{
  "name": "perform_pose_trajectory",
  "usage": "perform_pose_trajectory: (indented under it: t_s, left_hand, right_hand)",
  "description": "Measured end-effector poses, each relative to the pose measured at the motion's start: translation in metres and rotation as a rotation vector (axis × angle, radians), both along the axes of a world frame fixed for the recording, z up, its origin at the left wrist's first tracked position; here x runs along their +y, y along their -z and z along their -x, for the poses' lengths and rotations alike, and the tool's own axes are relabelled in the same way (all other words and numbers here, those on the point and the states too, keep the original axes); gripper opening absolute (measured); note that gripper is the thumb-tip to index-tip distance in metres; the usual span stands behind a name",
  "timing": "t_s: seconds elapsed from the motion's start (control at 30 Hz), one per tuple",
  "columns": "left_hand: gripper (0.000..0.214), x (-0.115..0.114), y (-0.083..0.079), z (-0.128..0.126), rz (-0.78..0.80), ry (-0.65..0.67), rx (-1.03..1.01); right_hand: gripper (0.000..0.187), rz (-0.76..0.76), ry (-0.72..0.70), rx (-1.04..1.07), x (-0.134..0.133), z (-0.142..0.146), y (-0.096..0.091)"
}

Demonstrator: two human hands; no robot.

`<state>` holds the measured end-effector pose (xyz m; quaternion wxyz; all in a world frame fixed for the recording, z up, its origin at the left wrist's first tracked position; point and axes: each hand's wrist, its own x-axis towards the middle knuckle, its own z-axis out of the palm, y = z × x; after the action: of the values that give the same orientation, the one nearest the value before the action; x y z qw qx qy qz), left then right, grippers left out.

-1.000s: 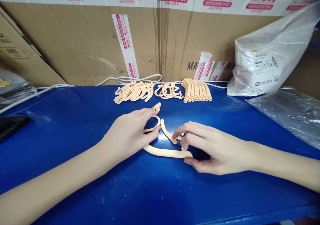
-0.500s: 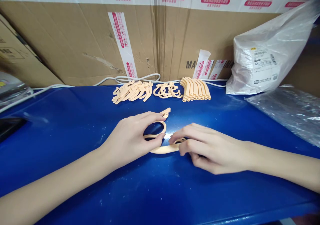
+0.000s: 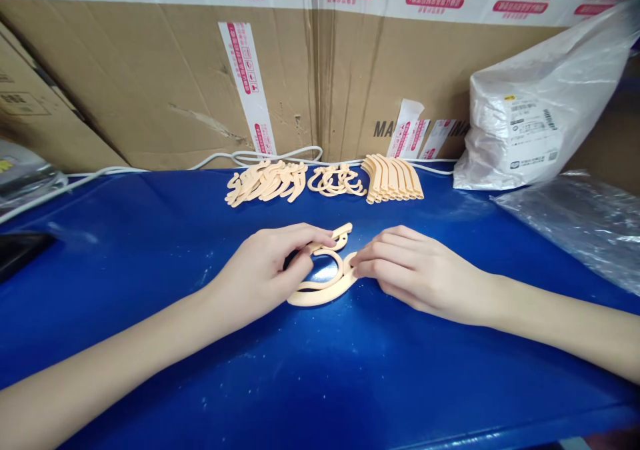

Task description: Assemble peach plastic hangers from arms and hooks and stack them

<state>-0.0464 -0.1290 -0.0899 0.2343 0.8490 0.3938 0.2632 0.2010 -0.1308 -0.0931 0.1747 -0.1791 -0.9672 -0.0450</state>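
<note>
Peach plastic parts lie between both hands on the blue table, near its middle. The left hand pinches the hooked piece between thumb and forefinger. The right hand, fingers bunched narrow, grips the right end of the curved strip, which touches the hooked piece. Farther off, piles of like parts sit before a cardboard box.

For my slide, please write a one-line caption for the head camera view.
Left hand and right hand hold curved beige pieces on a blue table; more pieces lie behind.
</note>
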Motion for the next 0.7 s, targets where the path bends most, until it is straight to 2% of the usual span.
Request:
perform_pose_trajectory:
  t_s: [0.1,0.17,0.23,0.3,0.4,0.57,0.63,0.7]
  left_hand:
    - [0.033,0.0038,0.0008,0.0038,-0.078,0.064,0.045]
    - [0.036,0.0055,0.0026,0.0046,-0.153,0.090,0.077]
    - [0.035,0.0059,0.0040,0.0042,-0.180,0.097,0.089]
    - [0.032,0.0055,0.0041,0.0032,-0.170,0.103,0.087]
    - [0.033,0.0040,0.0027,0.0023,-0.146,0.114,0.088]
    - [0.052,0.0001,0.0014,0.0031,-0.114,0.165,0.099]
    - [0.057,-0.0017,0.0019,0.0035,-0.082,0.183,0.119]
    - [0.060,-0.0030,0.0027,0.0039,-0.046,0.184,0.162]
  right_hand:
    - [0.023,-0.061,0.106,-0.008,0.0052,-0.0039,0.0015]
    - [0.019,-0.075,0.230,0.027,0.0090,-0.0069,0.0028]
    - [0.014,-0.047,0.346,0.078,0.0111,-0.0086,0.0037]
    - [0.012,0.011,0.393,0.114,0.0108,-0.0083,0.0033]
    - [0.013,0.106,0.361,0.136,0.0077,-0.0057,0.0006]
    - [0.020,0.250,0.229,0.152,0.0049,-0.0033,-0.0034]
    - [0.039,0.309,0.167,0.127,0.0046,-0.0033,-0.0029]
    - [0.067,0.363,0.105,0.087,0.0036,-0.0032,-0.0016]
